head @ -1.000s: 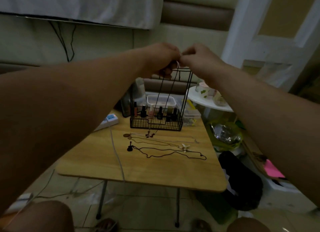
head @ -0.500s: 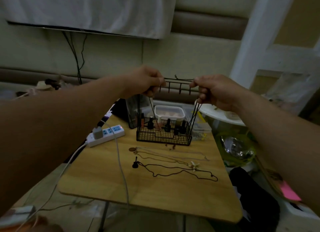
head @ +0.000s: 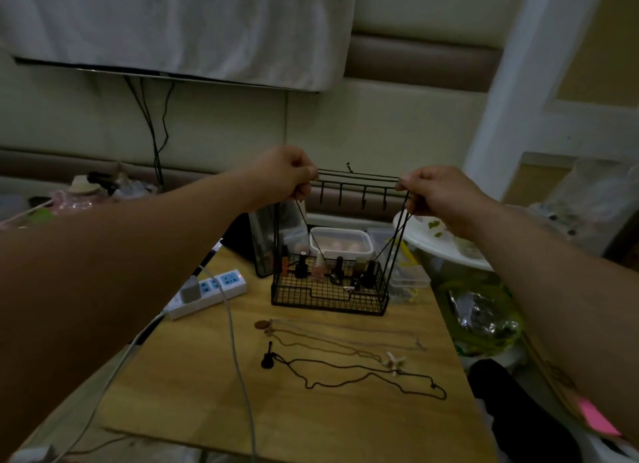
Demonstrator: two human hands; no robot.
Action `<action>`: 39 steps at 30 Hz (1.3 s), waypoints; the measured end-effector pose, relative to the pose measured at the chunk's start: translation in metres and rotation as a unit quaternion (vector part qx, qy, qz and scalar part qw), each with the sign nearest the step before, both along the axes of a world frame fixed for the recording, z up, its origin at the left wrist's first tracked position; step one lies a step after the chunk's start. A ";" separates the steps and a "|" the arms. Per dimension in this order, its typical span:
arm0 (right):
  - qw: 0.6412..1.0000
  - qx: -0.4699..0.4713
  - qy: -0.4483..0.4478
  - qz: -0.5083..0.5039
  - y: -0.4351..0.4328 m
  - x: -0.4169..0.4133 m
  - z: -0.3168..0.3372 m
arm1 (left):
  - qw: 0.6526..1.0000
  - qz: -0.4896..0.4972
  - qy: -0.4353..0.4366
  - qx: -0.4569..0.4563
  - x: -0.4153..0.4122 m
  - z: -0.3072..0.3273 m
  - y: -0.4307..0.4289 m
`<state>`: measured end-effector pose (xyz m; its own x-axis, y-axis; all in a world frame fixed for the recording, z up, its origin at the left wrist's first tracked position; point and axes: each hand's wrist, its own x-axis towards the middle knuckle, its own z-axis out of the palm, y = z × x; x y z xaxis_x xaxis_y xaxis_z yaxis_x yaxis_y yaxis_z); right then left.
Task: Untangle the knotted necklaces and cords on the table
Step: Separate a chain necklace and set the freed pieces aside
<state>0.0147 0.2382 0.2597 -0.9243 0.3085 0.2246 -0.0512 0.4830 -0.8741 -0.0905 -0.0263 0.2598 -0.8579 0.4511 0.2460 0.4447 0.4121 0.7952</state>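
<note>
Cord (head: 348,168) hung taut above the rack (head: 328,300), left hand (head: 283,175) pinching it at 9 o'clock, right hand (head: 432,193) at 3, probably to open its loop; necklaces (head: 363,376) lay at 6 o'clock.

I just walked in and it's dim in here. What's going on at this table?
A person is untangling jewellery. The left hand and right hand are raised over a wire rack, each pinching a black cord and holding it spread so its loop hangs down toward the rack. Other necklaces lie strung out on the wooden table in front of it, near a power strip.
</note>
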 end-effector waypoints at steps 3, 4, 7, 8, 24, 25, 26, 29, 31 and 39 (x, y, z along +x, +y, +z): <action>0.999 0.037 0.017 -0.019 0.001 -0.010 -0.007 | 0.998 0.021 0.052 -0.043 -0.006 -0.005 -0.001; 0.998 0.054 0.022 -0.026 0.001 -0.014 -0.009 | 0.996 0.027 0.067 -0.058 -0.008 -0.006 -0.001; 0.993 0.103 0.041 -0.049 0.001 -0.023 -0.017 | 0.989 0.038 0.107 -0.093 -0.011 -0.010 -0.001; 0.989 0.124 0.049 -0.059 0.002 -0.026 -0.020 | 0.987 0.041 0.122 -0.099 -0.012 -0.012 -0.001; 0.953 0.248 0.103 -0.142 0.003 -0.033 -0.049 | 0.955 0.111 0.245 -0.122 -0.027 -0.046 -0.003; 0.950 0.255 0.103 -0.145 0.002 -0.032 -0.050 | 0.955 0.115 0.243 -0.122 -0.028 -0.049 -0.003; 0.948 0.263 0.102 -0.151 0.001 -0.032 -0.051 | 0.956 0.120 0.240 -0.120 -0.030 -0.051 -0.004; 0.946 0.267 0.105 -0.152 0.000 -0.033 -0.058 | 0.953 0.135 0.244 -0.123 -0.035 -0.055 -0.006; 0.947 0.261 0.117 -0.145 0.002 -0.036 -0.064 | 0.949 0.138 0.252 -0.128 -0.037 -0.060 -0.006; 0.940 0.260 0.139 -0.173 -0.001 -0.038 -0.072 | 0.947 0.149 0.263 -0.111 -0.037 -0.074 -0.005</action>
